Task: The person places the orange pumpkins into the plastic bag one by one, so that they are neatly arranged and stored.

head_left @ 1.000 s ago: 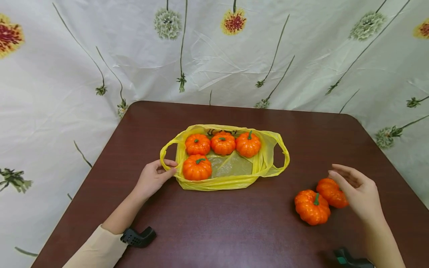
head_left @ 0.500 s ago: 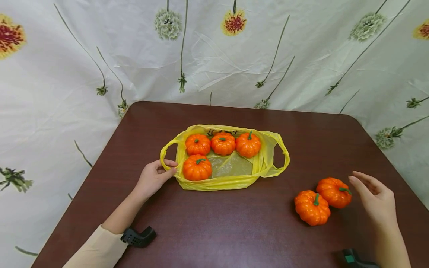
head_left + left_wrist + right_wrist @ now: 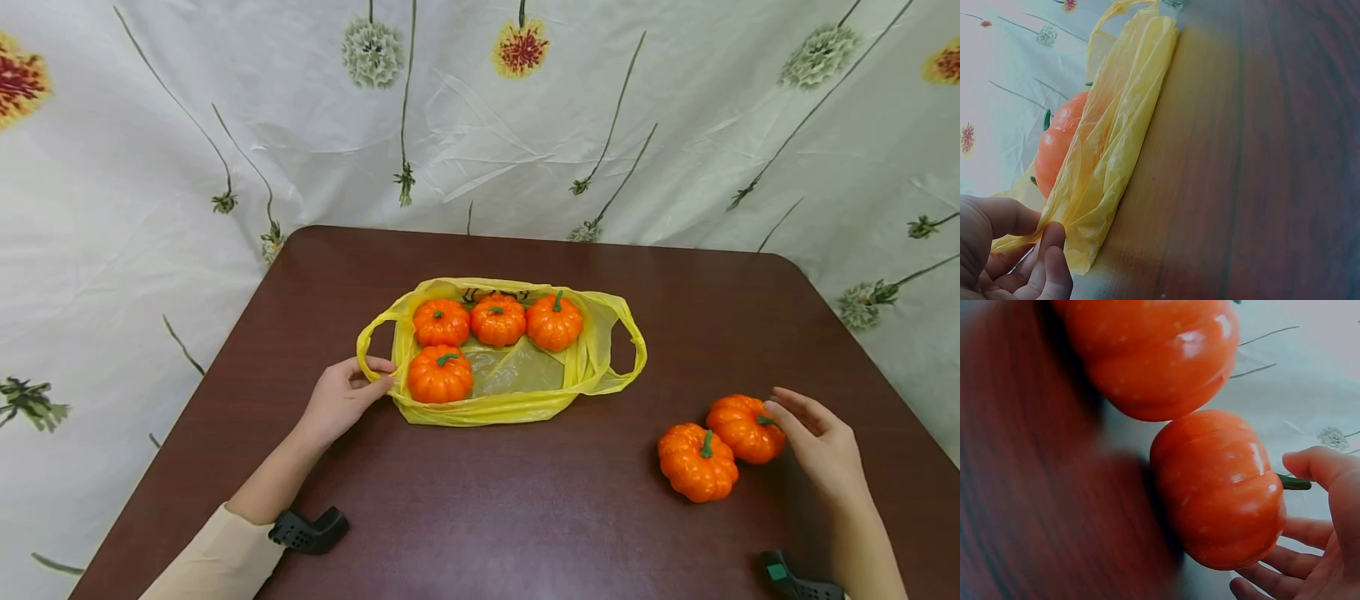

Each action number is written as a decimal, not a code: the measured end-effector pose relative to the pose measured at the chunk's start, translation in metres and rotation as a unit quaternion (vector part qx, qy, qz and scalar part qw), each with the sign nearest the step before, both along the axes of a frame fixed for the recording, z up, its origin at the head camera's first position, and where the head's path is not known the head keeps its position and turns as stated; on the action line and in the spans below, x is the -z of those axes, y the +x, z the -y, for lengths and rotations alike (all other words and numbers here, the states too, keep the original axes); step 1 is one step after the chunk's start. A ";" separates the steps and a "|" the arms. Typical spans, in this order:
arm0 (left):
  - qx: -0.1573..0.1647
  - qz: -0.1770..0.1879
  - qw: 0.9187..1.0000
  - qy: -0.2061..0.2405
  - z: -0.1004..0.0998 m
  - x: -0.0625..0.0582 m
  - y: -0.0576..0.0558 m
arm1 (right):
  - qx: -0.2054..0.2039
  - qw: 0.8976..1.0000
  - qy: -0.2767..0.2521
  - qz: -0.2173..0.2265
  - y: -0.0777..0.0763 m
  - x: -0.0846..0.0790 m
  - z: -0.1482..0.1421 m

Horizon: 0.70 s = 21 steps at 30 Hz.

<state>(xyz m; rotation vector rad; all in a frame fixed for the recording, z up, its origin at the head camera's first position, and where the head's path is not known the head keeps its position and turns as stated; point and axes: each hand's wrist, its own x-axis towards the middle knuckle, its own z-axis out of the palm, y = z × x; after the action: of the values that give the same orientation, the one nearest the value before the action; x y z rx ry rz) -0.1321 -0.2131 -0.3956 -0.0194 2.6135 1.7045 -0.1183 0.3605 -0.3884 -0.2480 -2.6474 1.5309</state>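
Note:
A yellow plastic bag (image 3: 517, 407) lies spread with its mouth up near the table's middle, several small orange pumpkins (image 3: 440, 375) inside. My left hand (image 3: 345, 400) pinches the bag's left edge by the handle; in the left wrist view the thumb and forefinger (image 3: 1052, 235) press the film together. Two more pumpkins sit to the right, the nearer one (image 3: 697, 463) and the farther one (image 3: 746, 428), close together. My right hand (image 3: 823, 442) is at the farther pumpkin's right side, thumb beside its green stem (image 3: 1294, 482), fingers spread loosely around it without a grip.
The dark brown table (image 3: 510, 508) has a rounded far edge, with a white flowered cloth (image 3: 465, 125) hanging behind it. A loop handle (image 3: 633, 346) of the bag sticks out on its right. Black wrist devices (image 3: 309, 531) are worn on both arms.
My right hand moved right, off the farther pumpkin, then came back left to its stem. The left hand and the bag have stayed put.

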 end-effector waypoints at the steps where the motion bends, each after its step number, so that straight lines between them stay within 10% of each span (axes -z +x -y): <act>1: 0.000 0.000 1.000 0.000 0.000 0.000 0.000 | -0.006 1.000 0.006 0.001 -0.001 0.001 0.000; 21: -0.003 0.000 1.000 0.001 0.001 -0.001 0.001 | -0.040 0.995 0.082 0.039 -0.005 0.009 0.006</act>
<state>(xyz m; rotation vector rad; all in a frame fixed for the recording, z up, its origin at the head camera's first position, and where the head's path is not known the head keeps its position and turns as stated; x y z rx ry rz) -0.1311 -0.2137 -0.3947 -0.0269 2.6145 1.7081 -0.1236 0.3542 -0.3975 -0.1970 -2.8572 1.3407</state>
